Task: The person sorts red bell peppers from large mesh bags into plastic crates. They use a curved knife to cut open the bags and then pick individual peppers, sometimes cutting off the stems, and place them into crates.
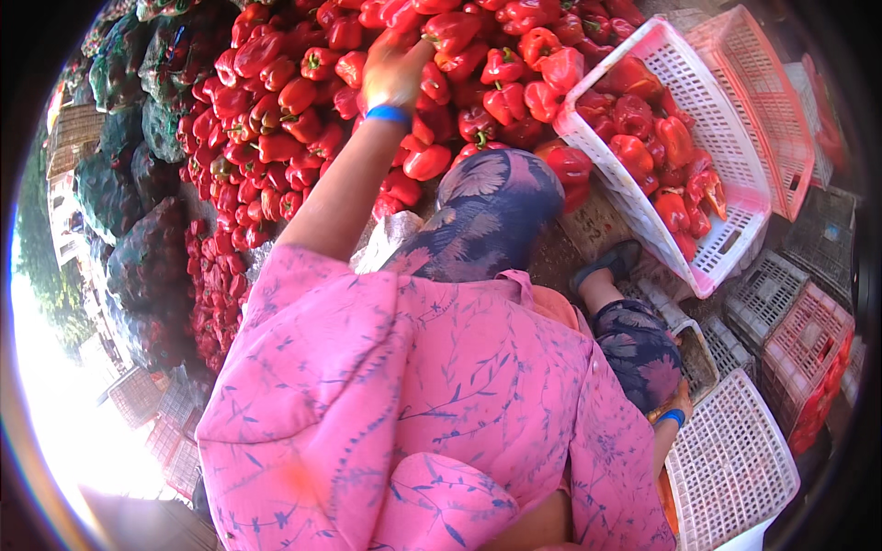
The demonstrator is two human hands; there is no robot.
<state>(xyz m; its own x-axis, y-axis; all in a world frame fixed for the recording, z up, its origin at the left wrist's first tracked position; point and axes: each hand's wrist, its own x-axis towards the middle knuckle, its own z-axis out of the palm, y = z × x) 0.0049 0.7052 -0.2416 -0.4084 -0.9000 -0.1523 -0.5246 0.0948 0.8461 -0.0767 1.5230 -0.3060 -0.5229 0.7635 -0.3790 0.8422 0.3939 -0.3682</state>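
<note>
My left hand (395, 72), with a blue band at its wrist, reaches out to a large heap of red bell peppers (299, 95). It touches the peppers at the far side, close against one red bell pepper (452, 33). Glare and the fruit hide its fingertips, so its grip is unclear. Low on the right, my right hand (678, 404), also blue-banded, is beside my knee, close to an upturned white plastic crate (735, 464). My leg and the crate partly cover its fingers.
At the upper right, a white crate (726, 119) holds several red peppers, some broken. A red crate (767, 101) leans behind it. More crates (808, 335) stand at the right. Dark green mesh sacks (147, 253) are piled along the left.
</note>
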